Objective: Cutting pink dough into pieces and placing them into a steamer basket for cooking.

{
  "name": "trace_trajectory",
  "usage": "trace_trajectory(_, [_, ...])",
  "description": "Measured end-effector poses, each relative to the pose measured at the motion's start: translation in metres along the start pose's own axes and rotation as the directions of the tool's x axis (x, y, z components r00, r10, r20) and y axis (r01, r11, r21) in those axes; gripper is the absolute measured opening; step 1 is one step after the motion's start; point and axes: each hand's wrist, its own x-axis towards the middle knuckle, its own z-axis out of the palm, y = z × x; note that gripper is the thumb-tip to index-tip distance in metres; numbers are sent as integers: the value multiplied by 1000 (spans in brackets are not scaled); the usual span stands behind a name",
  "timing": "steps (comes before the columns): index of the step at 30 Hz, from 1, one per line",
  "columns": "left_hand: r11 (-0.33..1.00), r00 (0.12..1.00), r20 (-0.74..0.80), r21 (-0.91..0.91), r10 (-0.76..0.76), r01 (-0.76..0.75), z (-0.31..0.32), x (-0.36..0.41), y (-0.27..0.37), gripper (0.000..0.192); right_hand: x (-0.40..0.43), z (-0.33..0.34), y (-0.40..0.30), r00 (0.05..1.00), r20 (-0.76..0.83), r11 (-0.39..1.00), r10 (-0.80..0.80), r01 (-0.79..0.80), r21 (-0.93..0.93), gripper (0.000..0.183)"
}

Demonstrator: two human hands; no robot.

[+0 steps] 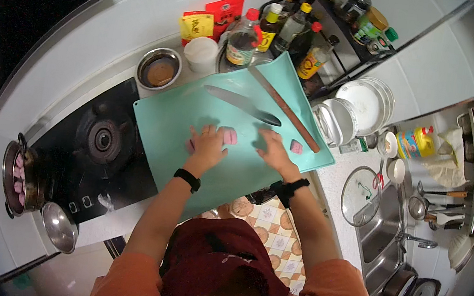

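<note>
A turquoise silicone mat [178, 118] covers the counter before me. My left hand [209, 144] lies on it, palm down, fingers spread; a pink dough piece [230, 136] sits by its fingers, and another [191, 145] shows partly at its left edge. Whether the palm covers more is hidden. My right hand [273, 148] hovers over or rests on the mat with fingers apart and nothing visible in it. To its right is a small pink dough piece [296, 147]. Beyond the hands lie a knife [242, 104] with a black handle and a long wooden rolling pin [287, 109].
At the left, a gas stove [103, 141] adjoins a pot [8, 180] holding several pink pieces and a steel bowl [59, 227]. Behind the mat stand a metal bowl with dark liquid [156, 86] and several bottles [291, 27]. White dishes [362, 104], a glass lid [361, 196] and a sink [381, 230] are right.
</note>
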Motion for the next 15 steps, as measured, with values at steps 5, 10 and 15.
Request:
trace_trajectory(5, [977, 979, 8, -67, 205, -204, 23, 13, 44, 43, -52, -31, 56, 945, -134, 938, 299, -316, -139, 58])
trace_trajectory(10, [947, 959, -49, -153, 278, -282, 44, 19, 66, 39, -56, -31, 69, 967, -165, 969, 194, -215, -121, 58])
trace_trajectory(15, [952, 963, -87, -150, 254, -265, 41, 11, 50, 38, -47, -23, 72, 950, -171, 947, 261, -286, -143, 46])
